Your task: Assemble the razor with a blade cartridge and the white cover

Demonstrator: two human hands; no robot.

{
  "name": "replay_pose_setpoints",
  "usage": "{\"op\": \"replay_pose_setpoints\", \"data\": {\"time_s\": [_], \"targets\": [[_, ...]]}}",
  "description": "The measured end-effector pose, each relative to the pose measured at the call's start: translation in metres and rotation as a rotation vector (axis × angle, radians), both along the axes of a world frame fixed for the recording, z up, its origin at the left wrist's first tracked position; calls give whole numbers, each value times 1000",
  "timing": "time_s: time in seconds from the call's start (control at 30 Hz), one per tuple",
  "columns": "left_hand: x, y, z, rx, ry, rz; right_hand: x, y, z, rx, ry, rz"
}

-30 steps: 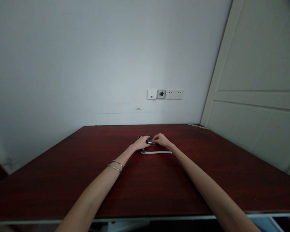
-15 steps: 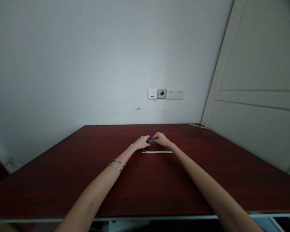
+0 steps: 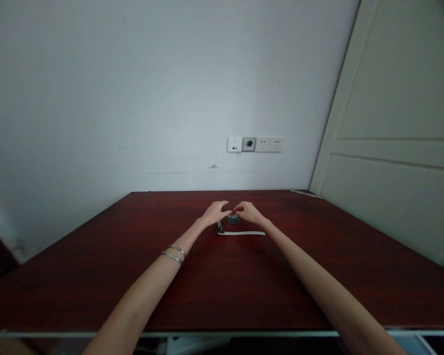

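Note:
A small dark rectangular piece (image 3: 234,219) with a glossy, partly see-through look lies on the table between my hands. My left hand (image 3: 213,213) hovers at its left, thumb and fingers spread apart, with nothing in them. At the right, my right hand (image 3: 247,212) has its thumb and forefinger bent together just over the far edge of the dark piece; whether something is pinched there is too small to tell. Nearer to me lies a thin white strip (image 3: 242,233) with a dark joint at its left end. From that joint a short arm runs up, partly hidden under my left hand.
The dark red wooden table (image 3: 222,286) reaches back to a white wall (image 3: 170,98). Sockets and switches (image 3: 268,144) sit on the wall. A pale panelled door (image 3: 395,123) stands along the right side. A light strip (image 3: 305,194) lies at the far right corner.
My left hand has let go of the dark piece and lifted slightly up and left, its fingers opening. The dark piece now shows more fully. My right hand has barely moved.

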State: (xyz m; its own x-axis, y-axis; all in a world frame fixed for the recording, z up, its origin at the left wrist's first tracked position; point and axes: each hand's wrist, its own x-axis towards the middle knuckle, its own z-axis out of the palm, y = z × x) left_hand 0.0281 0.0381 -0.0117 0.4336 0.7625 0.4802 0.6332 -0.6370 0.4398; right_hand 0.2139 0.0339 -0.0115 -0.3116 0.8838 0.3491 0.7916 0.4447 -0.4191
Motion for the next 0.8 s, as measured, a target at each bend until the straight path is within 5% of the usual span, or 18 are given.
{"op": "replay_pose_setpoints", "data": {"time_s": [0.3, 0.53, 0.8], "targets": [[-49, 0, 37, 68, -398, 279, -62, -19, 12, -103, -196, -54], [-76, 4, 30, -5, -375, 338, -89, -19, 8, -124, -216, -122], [-77, 17, 17, -80, -413, 353, -95, -22, 5, -110, -171, -170]]}}
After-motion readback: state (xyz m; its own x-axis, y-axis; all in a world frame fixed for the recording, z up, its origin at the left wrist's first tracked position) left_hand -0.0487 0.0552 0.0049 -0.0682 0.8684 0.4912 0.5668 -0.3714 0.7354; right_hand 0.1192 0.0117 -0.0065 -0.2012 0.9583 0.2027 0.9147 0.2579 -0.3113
